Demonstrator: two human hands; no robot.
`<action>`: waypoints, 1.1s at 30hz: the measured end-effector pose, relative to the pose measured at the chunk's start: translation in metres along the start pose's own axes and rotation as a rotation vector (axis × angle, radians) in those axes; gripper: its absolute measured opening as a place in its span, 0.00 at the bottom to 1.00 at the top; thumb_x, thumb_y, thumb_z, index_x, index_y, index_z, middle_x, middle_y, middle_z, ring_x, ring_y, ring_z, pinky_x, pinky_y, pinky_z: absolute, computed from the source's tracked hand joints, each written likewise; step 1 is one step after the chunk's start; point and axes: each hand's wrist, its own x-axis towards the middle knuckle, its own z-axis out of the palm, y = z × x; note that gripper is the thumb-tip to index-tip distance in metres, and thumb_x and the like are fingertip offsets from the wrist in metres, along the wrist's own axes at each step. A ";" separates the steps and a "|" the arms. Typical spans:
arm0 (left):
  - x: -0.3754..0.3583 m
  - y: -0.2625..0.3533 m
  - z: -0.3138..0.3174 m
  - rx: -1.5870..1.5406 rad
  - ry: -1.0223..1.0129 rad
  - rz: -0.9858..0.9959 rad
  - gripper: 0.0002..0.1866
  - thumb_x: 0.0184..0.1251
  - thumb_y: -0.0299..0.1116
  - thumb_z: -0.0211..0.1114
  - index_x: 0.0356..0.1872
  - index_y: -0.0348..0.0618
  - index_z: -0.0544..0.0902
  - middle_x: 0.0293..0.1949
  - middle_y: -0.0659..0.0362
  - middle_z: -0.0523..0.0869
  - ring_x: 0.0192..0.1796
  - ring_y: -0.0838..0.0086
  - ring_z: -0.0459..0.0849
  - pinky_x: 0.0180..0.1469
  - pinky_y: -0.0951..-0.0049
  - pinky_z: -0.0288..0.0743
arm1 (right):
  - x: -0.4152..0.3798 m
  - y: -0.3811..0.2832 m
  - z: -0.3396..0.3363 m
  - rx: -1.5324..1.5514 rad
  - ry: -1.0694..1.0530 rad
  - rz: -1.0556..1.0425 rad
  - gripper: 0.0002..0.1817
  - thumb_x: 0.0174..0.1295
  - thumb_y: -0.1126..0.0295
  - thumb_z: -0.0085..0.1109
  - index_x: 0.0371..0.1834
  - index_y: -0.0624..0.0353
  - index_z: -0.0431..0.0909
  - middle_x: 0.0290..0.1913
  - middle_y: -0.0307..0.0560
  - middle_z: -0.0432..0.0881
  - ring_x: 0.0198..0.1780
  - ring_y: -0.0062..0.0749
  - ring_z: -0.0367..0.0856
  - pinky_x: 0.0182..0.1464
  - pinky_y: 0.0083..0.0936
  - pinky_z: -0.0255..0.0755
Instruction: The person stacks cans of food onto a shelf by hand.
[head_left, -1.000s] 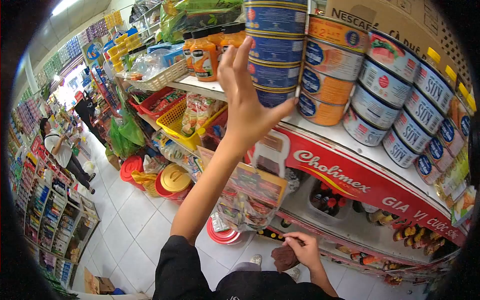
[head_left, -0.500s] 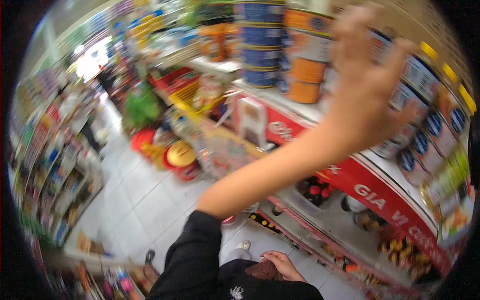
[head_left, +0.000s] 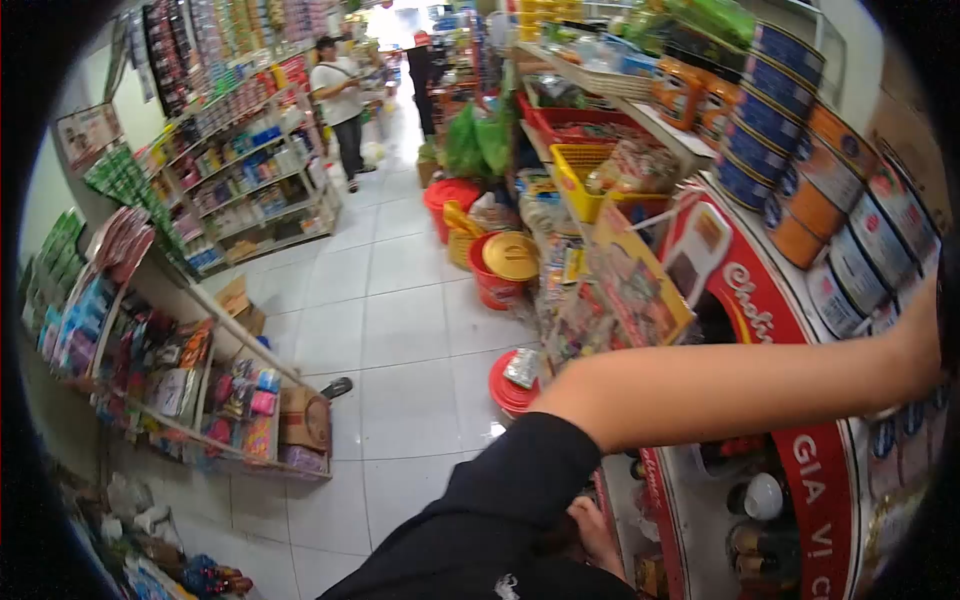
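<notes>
My left arm, in a black sleeve, stretches across to the shelf on the right. My left hand [head_left: 915, 325] is at the right edge of the view, with its fingers cut off, beside stacked cans [head_left: 858, 262] with pale and orange labels. Whether it touches a can cannot be seen. Low in front of my body is my right hand [head_left: 596, 530], its fingers curled; the left sleeve partly hides it and whatever it holds. Blue cans [head_left: 767, 115] and orange cans [head_left: 815, 190] stand stacked on the shelf top [head_left: 800, 285].
A red-fronted shelf [head_left: 815, 480] with bottles runs along my right. Yellow basket [head_left: 578, 180], red buckets [head_left: 495, 290] and a small red tub [head_left: 510, 385] line the tiled aisle [head_left: 400, 330]. Low shelves [head_left: 225, 400] stand left. A person [head_left: 340, 100] stands further down the aisle.
The view has swung leftward and up the aisle. My left hand, raised with fingers spread before, is now at the right edge. The brown thing by my right hand is now mostly hidden.
</notes>
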 end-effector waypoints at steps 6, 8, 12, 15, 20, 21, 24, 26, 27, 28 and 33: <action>-0.005 -0.014 0.028 0.084 -0.100 -0.031 0.34 0.42 0.40 0.69 0.56 0.48 0.71 0.59 0.39 0.62 0.60 0.46 0.60 0.58 0.50 0.58 | -0.007 -0.031 0.003 -0.335 -0.366 0.140 0.17 0.63 0.59 0.55 0.35 0.66 0.79 0.30 0.36 0.78 0.33 0.15 0.71 0.35 0.16 0.65; -0.009 -0.014 0.038 0.091 -0.123 -0.030 0.34 0.42 0.41 0.68 0.56 0.48 0.71 0.58 0.39 0.63 0.60 0.46 0.61 0.57 0.50 0.59 | 0.002 -0.032 0.004 -0.417 -0.391 0.211 0.15 0.62 0.62 0.55 0.40 0.65 0.79 0.33 0.37 0.79 0.34 0.17 0.72 0.36 0.18 0.67; -0.012 -0.011 0.045 0.104 -0.132 -0.044 0.34 0.43 0.42 0.68 0.57 0.47 0.71 0.58 0.39 0.64 0.58 0.46 0.63 0.56 0.51 0.60 | 0.007 -0.023 -0.001 -0.413 -0.411 0.328 0.15 0.60 0.68 0.54 0.48 0.64 0.76 0.40 0.42 0.81 0.38 0.21 0.76 0.40 0.21 0.70; -0.018 -0.017 0.044 0.125 -0.143 -0.066 0.34 0.44 0.42 0.68 0.57 0.47 0.70 0.57 0.39 0.65 0.58 0.46 0.64 0.55 0.51 0.62 | 0.008 -0.023 0.004 -0.406 -0.435 0.305 0.16 0.60 0.67 0.55 0.50 0.64 0.75 0.42 0.42 0.80 0.40 0.22 0.75 0.42 0.22 0.69; -0.025 -0.023 0.039 0.122 -0.144 -0.073 0.34 0.45 0.44 0.67 0.57 0.46 0.70 0.56 0.39 0.66 0.56 0.46 0.66 0.54 0.51 0.63 | 0.010 -0.028 0.003 -0.403 -0.456 0.282 0.18 0.61 0.66 0.55 0.52 0.64 0.74 0.44 0.44 0.79 0.44 0.23 0.74 0.46 0.22 0.68; -0.025 -0.024 0.036 0.120 -0.141 -0.076 0.34 0.46 0.44 0.67 0.58 0.46 0.70 0.56 0.39 0.66 0.56 0.46 0.67 0.54 0.51 0.64 | 0.009 -0.027 0.002 -0.399 -0.456 0.283 0.18 0.61 0.66 0.55 0.52 0.64 0.73 0.45 0.44 0.78 0.44 0.23 0.74 0.47 0.23 0.68; -0.029 -0.024 0.021 0.111 -0.136 -0.081 0.34 0.46 0.45 0.67 0.58 0.46 0.70 0.55 0.39 0.67 0.55 0.46 0.68 0.53 0.52 0.65 | 0.002 -0.022 0.000 -0.386 -0.462 0.274 0.19 0.61 0.66 0.55 0.53 0.64 0.72 0.47 0.45 0.78 0.46 0.24 0.73 0.49 0.23 0.67; -0.030 -0.024 0.012 0.110 -0.130 -0.086 0.34 0.47 0.45 0.67 0.58 0.45 0.70 0.55 0.39 0.68 0.54 0.46 0.69 0.53 0.52 0.66 | -0.002 -0.019 -0.001 -0.377 -0.468 0.261 0.20 0.61 0.66 0.56 0.54 0.64 0.71 0.48 0.46 0.77 0.48 0.25 0.73 0.50 0.23 0.67; -0.030 -0.022 0.007 0.108 -0.123 -0.083 0.34 0.47 0.45 0.66 0.58 0.45 0.69 0.55 0.39 0.68 0.54 0.46 0.69 0.53 0.52 0.66 | -0.003 -0.020 -0.001 -0.375 -0.473 0.251 0.20 0.61 0.65 0.56 0.54 0.64 0.71 0.48 0.46 0.77 0.48 0.25 0.73 0.51 0.24 0.66; -0.028 -0.021 0.003 0.107 -0.112 -0.080 0.34 0.47 0.45 0.66 0.58 0.45 0.69 0.55 0.39 0.68 0.54 0.47 0.69 0.53 0.52 0.66 | -0.004 -0.019 0.000 -0.372 -0.483 0.239 0.21 0.61 0.65 0.56 0.55 0.64 0.71 0.49 0.46 0.77 0.49 0.25 0.72 0.52 0.24 0.66; -0.016 -0.003 -0.053 0.111 0.010 -0.065 0.34 0.49 0.47 0.66 0.59 0.44 0.69 0.54 0.39 0.70 0.52 0.47 0.71 0.51 0.53 0.68 | 0.008 -0.013 0.009 -0.360 -0.568 0.104 0.22 0.62 0.64 0.56 0.57 0.64 0.69 0.52 0.47 0.75 0.52 0.27 0.71 0.55 0.24 0.65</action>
